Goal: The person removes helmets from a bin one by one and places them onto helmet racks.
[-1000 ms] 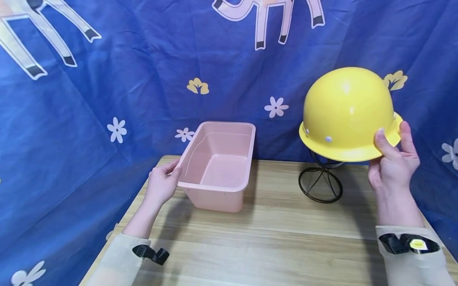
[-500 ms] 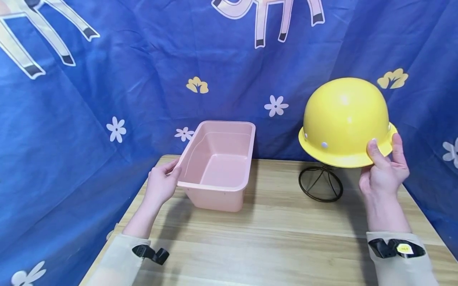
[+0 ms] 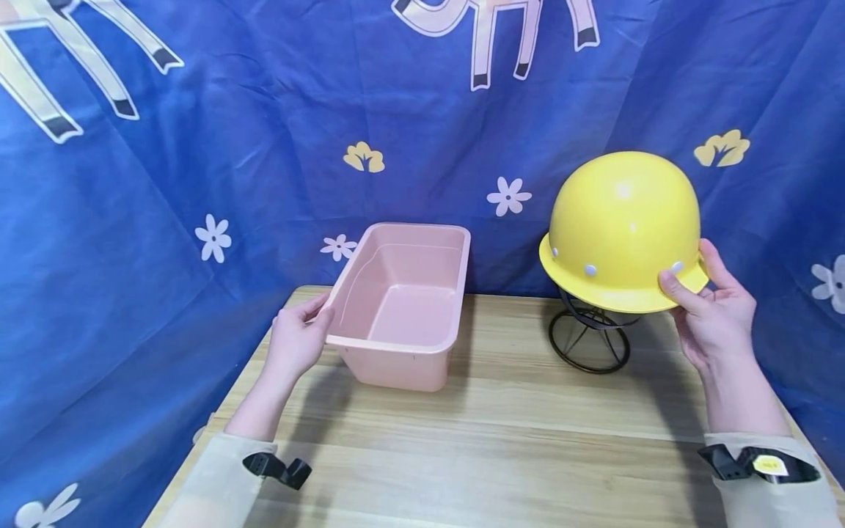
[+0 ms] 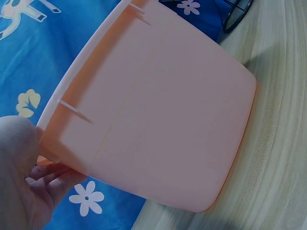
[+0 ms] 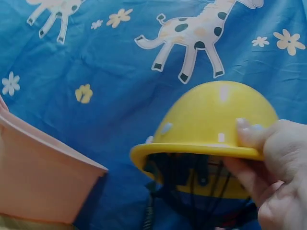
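A yellow hard hat (image 3: 623,227) sits over a black wire stand (image 3: 590,341) at the back right of the table. My right hand (image 3: 716,315) grips the hat's brim at its right side, thumb on the outside and fingers underneath. In the right wrist view, dark straps hang inside the hard hat (image 5: 216,115); whether it rests on the stand's top I cannot tell. My left hand (image 3: 300,337) pinches the near left corner of a pink plastic bin (image 3: 399,367). From the left wrist view, the bin's (image 4: 158,105) outer wall fills the middle, with fingers under its rim.
The wooden table (image 3: 422,455) holds the bin at back left and the stand at back right. Behind and beside it hangs a blue curtain (image 3: 264,147) printed with animals and flowers.
The hard hat has come down and slightly left over the stand, with my right hand on its brim. My left hand and the bin have stayed put.
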### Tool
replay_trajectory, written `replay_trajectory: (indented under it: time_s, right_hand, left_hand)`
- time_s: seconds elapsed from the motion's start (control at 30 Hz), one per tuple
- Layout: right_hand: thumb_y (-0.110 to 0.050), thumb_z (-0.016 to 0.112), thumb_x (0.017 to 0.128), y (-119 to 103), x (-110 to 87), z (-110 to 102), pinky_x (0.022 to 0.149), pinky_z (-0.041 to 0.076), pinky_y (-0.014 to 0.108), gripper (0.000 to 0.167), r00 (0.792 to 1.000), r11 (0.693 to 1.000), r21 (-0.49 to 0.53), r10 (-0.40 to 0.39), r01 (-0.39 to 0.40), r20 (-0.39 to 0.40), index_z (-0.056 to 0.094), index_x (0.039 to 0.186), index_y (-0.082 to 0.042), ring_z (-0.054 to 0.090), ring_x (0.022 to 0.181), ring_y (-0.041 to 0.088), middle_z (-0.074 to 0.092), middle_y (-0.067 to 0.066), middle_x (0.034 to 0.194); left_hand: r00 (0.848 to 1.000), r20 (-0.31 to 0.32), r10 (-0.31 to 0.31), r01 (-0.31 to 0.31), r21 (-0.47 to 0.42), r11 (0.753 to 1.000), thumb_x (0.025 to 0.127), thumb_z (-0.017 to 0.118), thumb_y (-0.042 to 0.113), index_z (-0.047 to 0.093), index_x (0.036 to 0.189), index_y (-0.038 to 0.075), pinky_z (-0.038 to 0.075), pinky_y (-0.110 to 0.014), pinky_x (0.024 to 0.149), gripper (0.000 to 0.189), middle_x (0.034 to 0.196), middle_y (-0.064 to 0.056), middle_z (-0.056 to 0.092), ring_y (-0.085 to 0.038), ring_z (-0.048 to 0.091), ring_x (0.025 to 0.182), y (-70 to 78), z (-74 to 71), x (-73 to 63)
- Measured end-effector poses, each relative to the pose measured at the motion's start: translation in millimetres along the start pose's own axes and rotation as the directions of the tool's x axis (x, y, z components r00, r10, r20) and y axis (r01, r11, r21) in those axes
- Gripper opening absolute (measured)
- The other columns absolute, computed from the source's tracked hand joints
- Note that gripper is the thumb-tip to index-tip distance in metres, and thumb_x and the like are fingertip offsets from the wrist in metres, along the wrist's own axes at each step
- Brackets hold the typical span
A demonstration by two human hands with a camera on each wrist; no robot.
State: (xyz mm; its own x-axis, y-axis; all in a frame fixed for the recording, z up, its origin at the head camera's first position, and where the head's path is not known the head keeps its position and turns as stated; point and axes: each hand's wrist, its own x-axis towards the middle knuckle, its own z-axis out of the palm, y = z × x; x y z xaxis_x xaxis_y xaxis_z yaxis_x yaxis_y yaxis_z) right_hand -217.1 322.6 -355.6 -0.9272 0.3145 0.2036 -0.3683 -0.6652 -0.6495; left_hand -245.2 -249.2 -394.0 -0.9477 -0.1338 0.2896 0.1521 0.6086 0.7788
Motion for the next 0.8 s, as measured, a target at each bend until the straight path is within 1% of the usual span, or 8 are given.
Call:
replay_trajectory:
  time_s: [0.07, 0.13, 0.23, 0.33, 0.5, 0.6, 0.7, 0.8]
  right_hand:
    - [0.032, 0.062, 0.086, -5, 1.5, -3, 0.083, 0.061, 0.035, 0.098, 0.996, 0.994, -0.105, 0.036, -0.028, 0.076, 0.036, 0.167, -0.018, 0.068, 0.121, 0.017, 0.038, 0.002, 0.166]
    - [0.031, 0.062, 0.087, -8, 3.0, -4, 0.085, 0.060, 0.033, 0.102, 0.992, 0.984, -0.174, 0.051, -0.029, 0.120, 0.028, 0.169, -0.021, 0.065, 0.125, 0.013, 0.026, -0.004, 0.172]
    - [0.031, 0.063, 0.086, -8, 3.0, -3, 0.086, 0.059, 0.033, 0.105, 0.992, 0.977, -0.212, 0.043, -0.018, 0.117, 0.027, 0.169, -0.022, 0.064, 0.126, 0.010, 0.020, -0.014, 0.173]
    - [0.035, 0.064, 0.082, 0, -0.1, 0, 0.087, 0.057, 0.033, 0.106, 0.997, 0.983, -0.184, -0.005, 0.018, 0.073, 0.032, 0.166, -0.021, 0.059, 0.131, 0.009, 0.022, -0.019, 0.172]
    - [0.039, 0.064, 0.078, 11, -4.5, 5, 0.092, 0.055, 0.032, 0.105, 0.997, 0.991, -0.114, -0.069, 0.071, 0.022, 0.038, 0.162, -0.019, 0.048, 0.143, 0.010, 0.024, -0.020, 0.171]
    - [0.040, 0.063, 0.077, 16, -5.8, 6, 0.091, 0.056, 0.033, 0.105, 0.997, 0.994, -0.075, -0.078, 0.077, -0.004, 0.041, 0.161, -0.019, 0.051, 0.141, 0.011, 0.028, -0.021, 0.170]
    - [0.041, 0.062, 0.076, 20, -6.7, 7, 0.090, 0.057, 0.035, 0.108, 0.996, 0.996, -0.030, -0.084, 0.083, -0.024, 0.039, 0.162, -0.019, 0.053, 0.139, 0.012, 0.032, -0.020, 0.168]
    - [0.041, 0.061, 0.077, 21, -7.4, 6, 0.091, 0.057, 0.035, 0.108, 0.997, 0.998, -0.002, -0.070, 0.070, -0.033, 0.038, 0.163, -0.021, 0.052, 0.139, 0.011, 0.033, -0.022, 0.167]
  left_hand:
    - [1.000, 0.003, -0.005, 0.005, -0.009, 1.000, 0.107, 0.063, 0.022, 0.065, 0.144, 0.005, 0.059, -0.046, 0.091, 0.041, 0.130, -0.021, 0.070, -0.034, 0.072, 0.111, 0.3, -0.8, -0.5]
    - [1.000, 0.007, -0.012, 0.012, -0.019, 1.000, 0.107, 0.063, 0.023, 0.065, 0.144, 0.005, 0.059, -0.046, 0.091, 0.041, 0.130, -0.021, 0.070, -0.034, 0.072, 0.111, 0.7, -1.3, -0.9]
    - [1.000, 0.011, -0.018, 0.019, -0.026, 0.999, 0.107, 0.063, 0.023, 0.065, 0.145, 0.006, 0.059, -0.045, 0.091, 0.042, 0.131, -0.021, 0.070, -0.034, 0.072, 0.112, 0.5, -1.5, -0.9]
    - [1.000, 0.011, -0.017, 0.018, -0.029, 0.999, 0.107, 0.063, 0.024, 0.065, 0.145, 0.006, 0.060, -0.041, 0.090, 0.042, 0.131, -0.020, 0.069, -0.033, 0.072, 0.111, 0.1, -0.9, -0.5]
    - [1.000, 0.014, -0.026, 0.027, -0.039, 0.999, 0.107, 0.063, 0.026, 0.065, 0.145, 0.007, 0.060, -0.031, 0.087, 0.043, 0.133, -0.019, 0.069, -0.032, 0.072, 0.112, -0.3, -0.2, -0.2]
    - [1.000, 0.010, -0.030, 0.030, -0.044, 0.999, 0.107, 0.063, 0.025, 0.065, 0.145, 0.007, 0.060, -0.030, 0.086, 0.042, 0.132, -0.019, 0.069, -0.031, 0.072, 0.111, -0.1, -0.9, -0.8]
    - [1.000, 0.008, -0.024, 0.025, -0.046, 0.999, 0.107, 0.063, 0.023, 0.065, 0.145, 0.007, 0.060, -0.031, 0.087, 0.041, 0.131, -0.020, 0.069, -0.032, 0.072, 0.111, -0.2, -1.6, -1.1]
    - [1.000, 0.010, -0.023, 0.024, -0.045, 0.999, 0.107, 0.063, 0.023, 0.065, 0.145, 0.006, 0.060, -0.033, 0.088, 0.041, 0.131, -0.020, 0.069, -0.032, 0.072, 0.112, 0.1, -1.7, -1.3]
